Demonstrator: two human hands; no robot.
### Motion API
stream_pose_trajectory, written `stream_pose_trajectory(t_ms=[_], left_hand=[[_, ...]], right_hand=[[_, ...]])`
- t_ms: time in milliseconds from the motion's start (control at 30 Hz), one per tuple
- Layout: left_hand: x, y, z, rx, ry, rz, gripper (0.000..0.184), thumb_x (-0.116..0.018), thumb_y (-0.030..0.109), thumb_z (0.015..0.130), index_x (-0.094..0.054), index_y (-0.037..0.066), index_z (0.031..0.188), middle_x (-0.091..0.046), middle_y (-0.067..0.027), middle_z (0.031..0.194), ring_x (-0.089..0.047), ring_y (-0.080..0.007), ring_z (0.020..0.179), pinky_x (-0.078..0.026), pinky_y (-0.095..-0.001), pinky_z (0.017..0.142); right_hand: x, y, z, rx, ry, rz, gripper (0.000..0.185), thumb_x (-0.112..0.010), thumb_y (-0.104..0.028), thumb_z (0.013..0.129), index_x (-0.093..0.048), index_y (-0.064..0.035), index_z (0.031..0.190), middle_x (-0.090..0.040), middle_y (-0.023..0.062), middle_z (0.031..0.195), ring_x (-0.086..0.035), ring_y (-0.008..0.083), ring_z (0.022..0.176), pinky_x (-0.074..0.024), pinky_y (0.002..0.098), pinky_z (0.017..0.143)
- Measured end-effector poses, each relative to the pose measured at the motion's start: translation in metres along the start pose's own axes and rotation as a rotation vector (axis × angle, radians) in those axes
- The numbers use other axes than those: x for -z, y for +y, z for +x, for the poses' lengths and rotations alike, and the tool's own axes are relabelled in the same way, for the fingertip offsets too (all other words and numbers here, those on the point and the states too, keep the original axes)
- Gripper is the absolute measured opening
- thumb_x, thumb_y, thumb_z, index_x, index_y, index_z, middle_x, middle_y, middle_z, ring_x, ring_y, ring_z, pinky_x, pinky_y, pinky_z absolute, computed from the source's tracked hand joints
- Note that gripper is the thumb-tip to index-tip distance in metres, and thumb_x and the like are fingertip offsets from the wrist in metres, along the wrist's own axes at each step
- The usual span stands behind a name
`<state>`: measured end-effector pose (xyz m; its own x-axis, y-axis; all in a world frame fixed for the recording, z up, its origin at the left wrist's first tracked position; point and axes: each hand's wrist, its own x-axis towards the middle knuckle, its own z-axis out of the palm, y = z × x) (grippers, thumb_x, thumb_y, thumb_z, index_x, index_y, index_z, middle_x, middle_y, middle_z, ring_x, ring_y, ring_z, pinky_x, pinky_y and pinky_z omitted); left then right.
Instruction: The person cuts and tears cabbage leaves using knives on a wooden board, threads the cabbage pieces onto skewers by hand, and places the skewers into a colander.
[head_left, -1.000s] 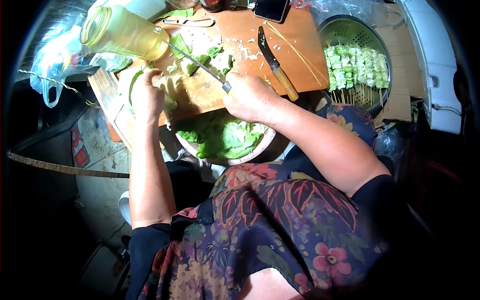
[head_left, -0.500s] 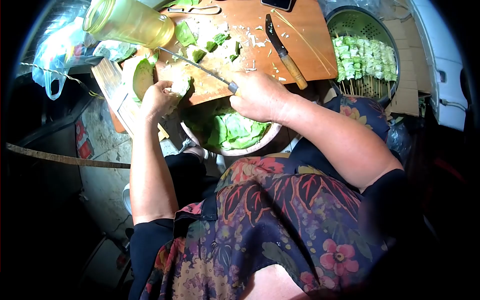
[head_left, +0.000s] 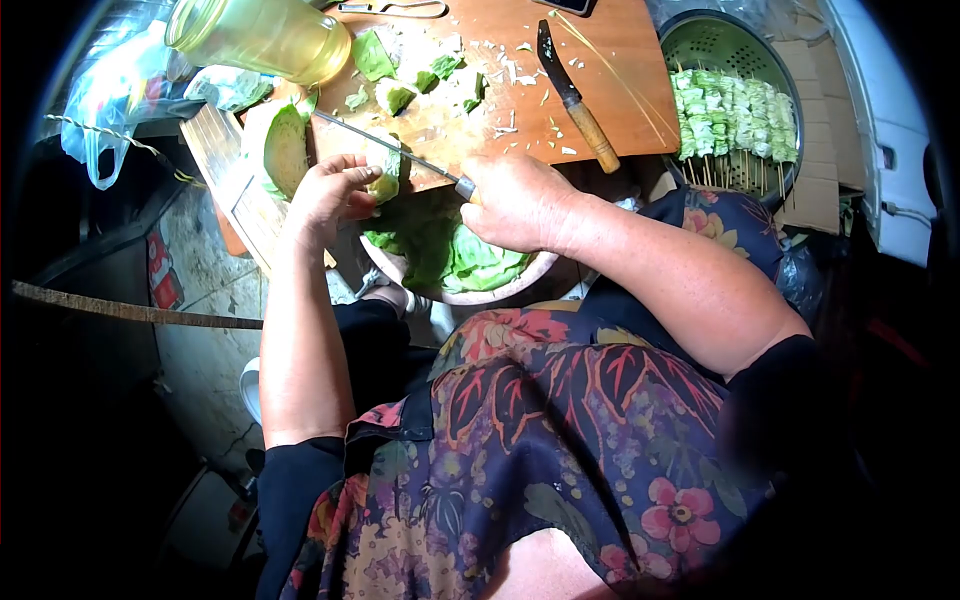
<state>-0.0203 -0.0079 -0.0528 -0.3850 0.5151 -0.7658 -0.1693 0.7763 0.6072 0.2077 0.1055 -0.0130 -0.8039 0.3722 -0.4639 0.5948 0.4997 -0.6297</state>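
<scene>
My right hand (head_left: 522,200) is closed round the handle of a knife (head_left: 385,145), its thin blade slanting up and left over the wooden cutting board (head_left: 500,40). Fingers bent, my left hand (head_left: 330,195) grips the edge of a cabbage piece (head_left: 391,172) at the board's near edge, below the blade. A large cut cabbage (head_left: 277,150) rests just beyond my left hand. Under the board's edge stands a bowl (head_left: 508,293) with green cabbage leaves (head_left: 480,262) in it, partly hidden by my right hand.
A second knife (head_left: 580,105) lies on the board near thin sticks (head_left: 625,75) and cabbage scraps (head_left: 397,98). A yellowish jar (head_left: 255,40) stands at the back left. On the right, a colander (head_left: 700,40) holds skewered cabbage (head_left: 735,115). A peeler-like tool (head_left: 395,9) lies behind.
The cabbage piece has shifted a little right, and my left hand has turned, its fingers now reaching right toward it. My right hand keeps the knife in nearly the same place.
</scene>
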Motion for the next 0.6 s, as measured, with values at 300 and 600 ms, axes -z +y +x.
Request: stream_pose_trajectory(t_ms=[300,600], left_hand=[[-0.016,0.007,-0.003,-0.103,0.135,0.146,0.02,-0.067,0.015,0.082,-0.058,0.005,0.097,-0.061,-0.0022,0.074,-0.057,-0.0112,0.054,-0.047,-0.0252,0.051],[-0.016,0.013,-0.006,-0.113,0.203,0.151,0.016,-0.062,0.012,0.084,-0.056,0.001,0.094,-0.061,-0.0041,0.078,-0.058,-0.0135,0.057,-0.049,-0.0256,0.053]], right_hand=[[-0.001,0.0,0.002,-0.041,-0.029,-0.007,0.029,-0.055,-0.02,0.076,-0.055,0.004,0.093,-0.062,0.0257,0.078,-0.062,0.0406,0.08,-0.0501,0.0472,0.074],[0.002,-0.006,0.001,-0.056,-0.027,0.029,0.027,-0.052,-0.012,0.071,-0.063,0.0074,0.087,-0.063,0.0281,0.085,-0.063,0.0401,0.086,-0.0501,0.0458,0.08]])
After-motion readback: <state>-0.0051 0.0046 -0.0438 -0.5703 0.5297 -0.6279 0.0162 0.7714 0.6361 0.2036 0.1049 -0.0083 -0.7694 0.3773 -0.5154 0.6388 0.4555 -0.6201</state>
